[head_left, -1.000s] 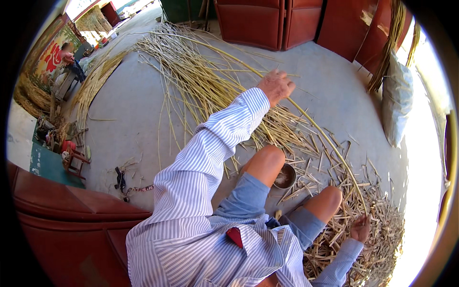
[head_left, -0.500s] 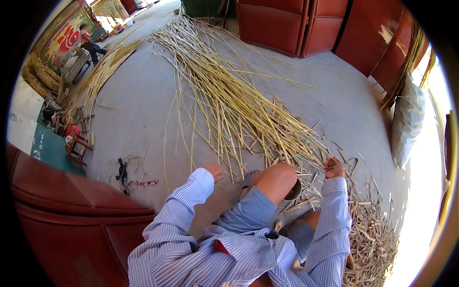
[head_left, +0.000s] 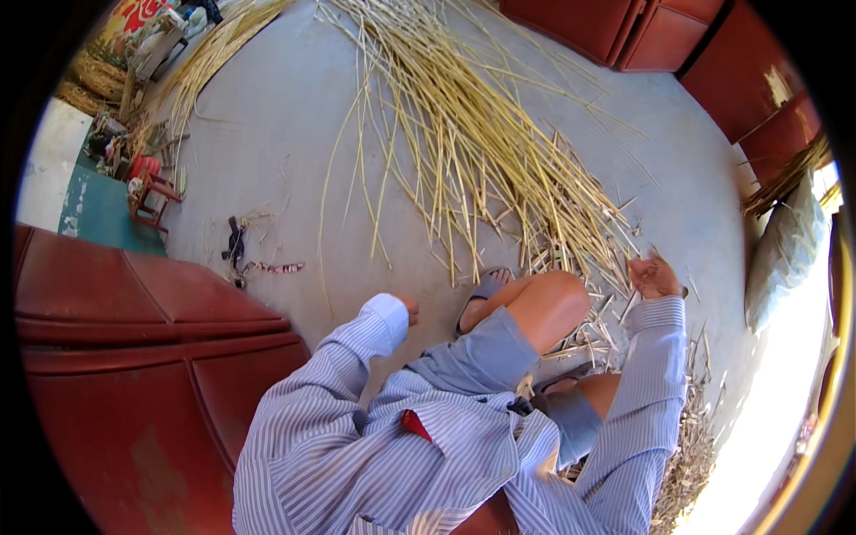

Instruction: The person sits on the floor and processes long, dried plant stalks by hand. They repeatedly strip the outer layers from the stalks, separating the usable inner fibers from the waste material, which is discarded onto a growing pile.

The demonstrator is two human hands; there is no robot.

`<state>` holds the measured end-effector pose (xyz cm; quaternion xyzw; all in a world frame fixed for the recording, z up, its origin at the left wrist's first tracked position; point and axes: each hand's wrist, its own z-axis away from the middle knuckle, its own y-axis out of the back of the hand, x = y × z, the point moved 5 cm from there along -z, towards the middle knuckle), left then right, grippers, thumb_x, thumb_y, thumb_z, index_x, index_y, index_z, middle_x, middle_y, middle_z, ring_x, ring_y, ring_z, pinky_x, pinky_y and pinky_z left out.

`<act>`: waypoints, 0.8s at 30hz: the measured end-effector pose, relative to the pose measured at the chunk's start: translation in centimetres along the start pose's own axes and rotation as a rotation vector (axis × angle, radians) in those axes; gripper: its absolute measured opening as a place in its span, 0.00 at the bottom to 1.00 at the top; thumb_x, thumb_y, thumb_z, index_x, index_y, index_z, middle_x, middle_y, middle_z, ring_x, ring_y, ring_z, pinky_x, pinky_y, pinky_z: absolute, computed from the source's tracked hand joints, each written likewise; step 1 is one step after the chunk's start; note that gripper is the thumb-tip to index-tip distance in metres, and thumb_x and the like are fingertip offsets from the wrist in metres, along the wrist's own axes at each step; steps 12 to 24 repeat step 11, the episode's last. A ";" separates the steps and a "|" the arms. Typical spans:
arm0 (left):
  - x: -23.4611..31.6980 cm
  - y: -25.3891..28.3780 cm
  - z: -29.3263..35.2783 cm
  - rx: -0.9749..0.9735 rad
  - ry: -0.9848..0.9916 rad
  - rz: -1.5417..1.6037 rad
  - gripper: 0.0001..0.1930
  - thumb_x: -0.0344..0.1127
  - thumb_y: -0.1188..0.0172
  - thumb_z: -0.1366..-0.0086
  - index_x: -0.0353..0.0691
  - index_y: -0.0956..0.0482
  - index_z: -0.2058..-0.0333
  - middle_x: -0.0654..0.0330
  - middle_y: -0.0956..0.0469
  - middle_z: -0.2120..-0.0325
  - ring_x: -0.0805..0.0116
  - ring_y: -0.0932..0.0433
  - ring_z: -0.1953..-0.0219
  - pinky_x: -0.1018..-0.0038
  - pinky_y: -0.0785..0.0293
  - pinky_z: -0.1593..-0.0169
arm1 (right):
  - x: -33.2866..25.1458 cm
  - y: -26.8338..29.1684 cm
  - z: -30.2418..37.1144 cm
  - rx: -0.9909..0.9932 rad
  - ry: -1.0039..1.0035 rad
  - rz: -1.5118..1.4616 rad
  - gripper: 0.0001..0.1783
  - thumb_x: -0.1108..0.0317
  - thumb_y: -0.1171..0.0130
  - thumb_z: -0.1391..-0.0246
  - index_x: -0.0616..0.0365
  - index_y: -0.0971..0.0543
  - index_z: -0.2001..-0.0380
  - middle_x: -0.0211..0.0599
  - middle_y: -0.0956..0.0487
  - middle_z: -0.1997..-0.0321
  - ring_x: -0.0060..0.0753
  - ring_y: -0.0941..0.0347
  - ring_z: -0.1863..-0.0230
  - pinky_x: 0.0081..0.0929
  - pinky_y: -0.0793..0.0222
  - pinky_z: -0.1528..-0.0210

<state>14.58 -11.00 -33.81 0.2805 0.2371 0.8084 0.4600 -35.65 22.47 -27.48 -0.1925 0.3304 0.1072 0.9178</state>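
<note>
A long, loose bundle of yellowish stalks (head_left: pixel 499 134) lies spread on the floor in front of me, its near ends fanned out beside my bent knee. My right hand (head_left: pixel 655 276) is just past those near ends on the right, fingers curled in. A small dark bit shows at its edge, but what it holds, if anything, I cannot make out. Left of my knee, my left hand (head_left: pixel 411 309) hovers over bare floor. Its cuff hides most of it, so only a bit of skin shows and its fingers cannot be read.
Dry husks and leaf scraps (head_left: pixel 682 468) are heaped by my right side. Red padded furniture (head_left: pixel 134 383) stands at the left. Further off are a small reddish stool (head_left: pixel 156 196), a black strap (head_left: pixel 235 241), a second stalk pile (head_left: pixel 209 67) and a pale sack (head_left: pixel 785 259).
The view has tilted down, so the floor things sit higher. My left hand has drawn back slightly toward me and its fingers are more hidden. My right hand stays near the stalk ends, turned slightly.
</note>
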 end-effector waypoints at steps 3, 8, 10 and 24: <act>0.7 -0.9 0.0 0.107 0.008 0.057 0.16 0.47 0.45 0.36 0.40 0.23 0.59 0.49 0.21 0.60 0.48 0.23 0.55 0.57 0.26 0.52 | -2.9 4.6 4.8 0.313 0.129 0.056 0.15 0.54 0.44 0.39 0.56 0.26 0.65 0.35 0.21 0.70 0.34 0.21 0.66 0.33 0.27 0.65; 3.2 -0.9 0.2 0.233 -0.030 0.129 0.14 0.38 0.40 0.38 0.41 0.24 0.55 0.50 0.21 0.56 0.48 0.23 0.52 0.59 0.26 0.50 | 1.4 18.3 10.8 0.656 0.226 0.160 0.14 0.56 0.42 0.41 0.56 0.24 0.68 0.35 0.21 0.72 0.31 0.22 0.63 0.29 0.29 0.65; 1.8 -4.8 -2.2 0.181 -0.036 0.180 0.17 0.40 0.39 0.38 0.41 0.24 0.53 0.48 0.23 0.53 0.48 0.24 0.50 0.60 0.27 0.48 | 6.1 23.7 13.2 0.631 0.150 0.356 0.14 0.56 0.41 0.42 0.57 0.22 0.66 0.38 0.20 0.69 0.32 0.22 0.61 0.29 0.28 0.63; 0.7 -7.6 -4.4 0.122 -0.036 0.201 0.19 0.44 0.40 0.37 0.42 0.25 0.51 0.46 0.24 0.51 0.48 0.25 0.48 0.60 0.28 0.46 | 8.9 25.8 14.8 0.523 0.054 0.511 0.15 0.56 0.41 0.42 0.58 0.22 0.65 0.41 0.20 0.65 0.33 0.22 0.59 0.30 0.27 0.61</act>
